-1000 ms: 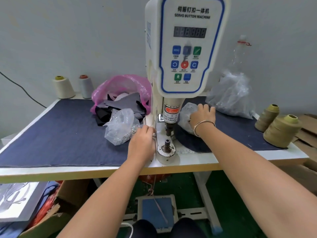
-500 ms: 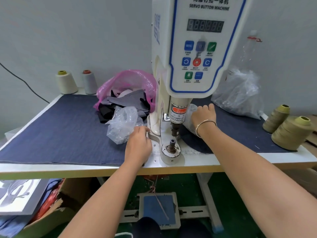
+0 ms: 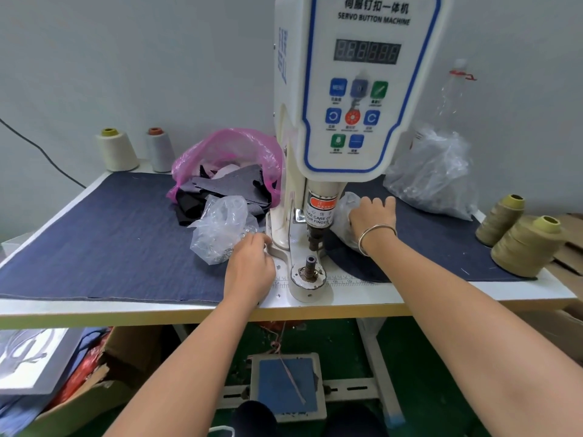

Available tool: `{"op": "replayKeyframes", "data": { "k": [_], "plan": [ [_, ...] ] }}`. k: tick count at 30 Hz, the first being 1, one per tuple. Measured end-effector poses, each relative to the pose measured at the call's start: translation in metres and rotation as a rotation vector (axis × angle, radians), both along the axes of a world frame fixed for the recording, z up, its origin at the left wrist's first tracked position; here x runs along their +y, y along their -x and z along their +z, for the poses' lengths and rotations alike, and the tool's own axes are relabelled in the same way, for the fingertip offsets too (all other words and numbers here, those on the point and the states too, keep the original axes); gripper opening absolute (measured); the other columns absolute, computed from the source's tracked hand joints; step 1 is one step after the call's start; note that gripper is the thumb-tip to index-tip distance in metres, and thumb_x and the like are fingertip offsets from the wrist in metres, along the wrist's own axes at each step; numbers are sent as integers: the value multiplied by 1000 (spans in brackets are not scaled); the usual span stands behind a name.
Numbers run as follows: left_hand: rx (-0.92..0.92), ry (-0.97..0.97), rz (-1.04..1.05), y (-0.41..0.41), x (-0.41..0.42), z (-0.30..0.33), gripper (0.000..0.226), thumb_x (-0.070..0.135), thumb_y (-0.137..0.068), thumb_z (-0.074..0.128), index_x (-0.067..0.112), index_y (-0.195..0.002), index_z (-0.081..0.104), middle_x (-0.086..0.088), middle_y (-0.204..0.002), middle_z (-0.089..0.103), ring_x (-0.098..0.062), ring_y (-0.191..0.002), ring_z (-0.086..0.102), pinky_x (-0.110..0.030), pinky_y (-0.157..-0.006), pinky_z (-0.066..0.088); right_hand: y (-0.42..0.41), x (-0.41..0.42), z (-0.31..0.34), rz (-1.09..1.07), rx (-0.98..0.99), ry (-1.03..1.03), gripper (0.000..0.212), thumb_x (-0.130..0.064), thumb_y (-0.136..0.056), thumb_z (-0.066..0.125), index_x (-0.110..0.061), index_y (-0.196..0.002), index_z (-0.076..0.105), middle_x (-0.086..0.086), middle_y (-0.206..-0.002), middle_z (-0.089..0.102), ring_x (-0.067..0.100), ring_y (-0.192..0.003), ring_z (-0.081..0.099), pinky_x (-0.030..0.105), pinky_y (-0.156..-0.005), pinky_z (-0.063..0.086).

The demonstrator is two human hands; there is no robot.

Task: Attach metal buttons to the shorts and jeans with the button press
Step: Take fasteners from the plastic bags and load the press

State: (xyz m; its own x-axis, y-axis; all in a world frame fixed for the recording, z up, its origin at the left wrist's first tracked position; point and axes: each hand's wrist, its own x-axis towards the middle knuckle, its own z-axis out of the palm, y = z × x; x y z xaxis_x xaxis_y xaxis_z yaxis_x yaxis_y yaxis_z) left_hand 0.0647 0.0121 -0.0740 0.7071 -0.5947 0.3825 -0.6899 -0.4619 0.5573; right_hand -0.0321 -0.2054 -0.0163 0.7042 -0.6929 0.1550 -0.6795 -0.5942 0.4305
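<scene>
Below the table's front edge [image 3: 189, 316] a blue foot pedal [image 3: 285, 384] sits on the green floor. On the table, the left hand [image 3: 250, 268] rests knuckles-up against the button press [image 3: 344, 121] base, beside a clear bag [image 3: 220, 230]; whether its hidden fingertips pinch anything cannot be told. The lower die [image 3: 310, 266] stands exposed between both wrists. The right hand [image 3: 372, 217] has its fingers curled into a second clear bag [image 3: 344, 212]. Open denim mat [image 3: 94, 241] stretches left. No shorts or jeans can be made out.
</scene>
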Motion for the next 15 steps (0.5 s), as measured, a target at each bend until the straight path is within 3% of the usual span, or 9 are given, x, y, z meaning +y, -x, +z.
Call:
{"op": "replayKeyframes", "data": {
  "k": [7,15],
  "plan": [
    [2,0,3,0,0,-1,24,6,-90,49,11,-113,56,-6,-110,58,-21,-103,50,-34,-87,43,-9,2,7,44,67,-19,23,-19,-90,50,-20,-110,63,3,-112,56,23,-107,53,43,-107,18],
    [16,-13,4,-1,-1,-1,24,6,-89,48,12,-111,55,-5,-108,58,-21,-102,49,-35,-85,44,-4,-1,4,-10,-70,-86,26,-19,-88,53,-20,-113,60,3,-113,53,23,-108,51,45,-104,21]
  ]
}}
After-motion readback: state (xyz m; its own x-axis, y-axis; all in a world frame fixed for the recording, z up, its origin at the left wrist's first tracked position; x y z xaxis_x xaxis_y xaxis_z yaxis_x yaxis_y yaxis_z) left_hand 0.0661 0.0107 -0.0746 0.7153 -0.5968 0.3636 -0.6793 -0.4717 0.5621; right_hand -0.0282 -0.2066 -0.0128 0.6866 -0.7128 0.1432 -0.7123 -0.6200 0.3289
